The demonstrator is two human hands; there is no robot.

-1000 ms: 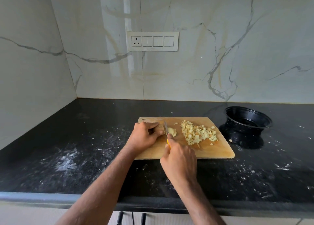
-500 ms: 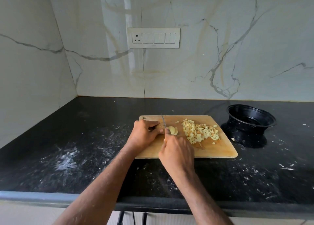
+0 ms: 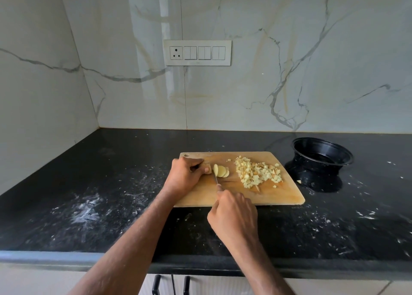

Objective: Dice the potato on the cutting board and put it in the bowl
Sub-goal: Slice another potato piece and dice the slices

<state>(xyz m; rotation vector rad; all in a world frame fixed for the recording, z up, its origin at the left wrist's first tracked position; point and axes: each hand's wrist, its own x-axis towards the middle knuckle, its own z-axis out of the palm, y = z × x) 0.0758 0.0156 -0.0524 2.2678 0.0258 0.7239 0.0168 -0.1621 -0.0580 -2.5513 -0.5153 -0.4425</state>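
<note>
left hand [image 3: 185, 175] curled over potato end piece [image 3: 207, 168] on cutting board [image 3: 278, 196]; right hand [image 3: 233, 214] wrapped round knife [image 3: 215, 177], blade between piece and fallen slices [image 3: 221, 171]. diced heap [image 3: 256, 172] further right; bowl [image 3: 322, 155] beyond board edge. likely firm, wet, slippery flesh: best pinned from above, fingertips tucked back.

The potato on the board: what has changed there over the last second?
More slices now lie fanned to the right of the knife, and the uncut piece under the left hand looks shorter. The right hand keeps gripping the knife, blade down at the potato. The diced pile, cutting board and black bowl stayed put.
</note>
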